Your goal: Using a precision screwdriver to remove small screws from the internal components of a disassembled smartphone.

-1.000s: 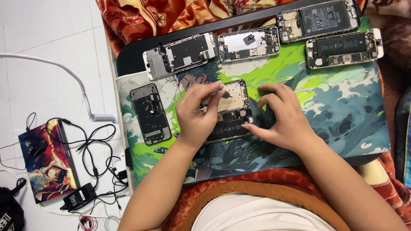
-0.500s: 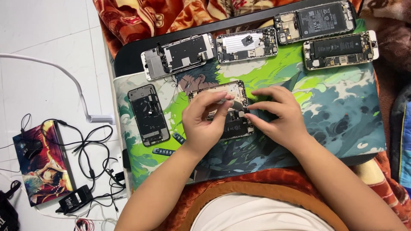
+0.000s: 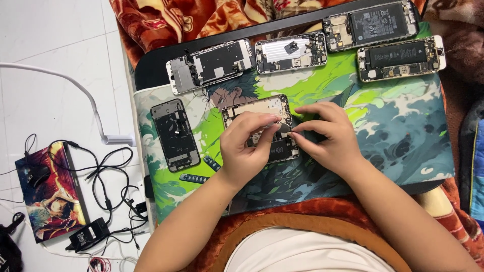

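Both hands, drawing closer since earlier: left hand [image 3: 245, 147] and right hand [image 3: 326, 135] are pinching a tiny part [image 3: 286, 129] over the opened phone [image 3: 262, 128], risking dropping it among components.

The left hand [image 3: 247, 148] and right hand [image 3: 325, 136] cover the lower half of the opened phone [image 3: 262, 126] on the printed mat [image 3: 403, 146]; what the fingertips pinch there is too small to tell. Left of the mat, a black bag [image 3: 9, 247] is cut off by the frame edge
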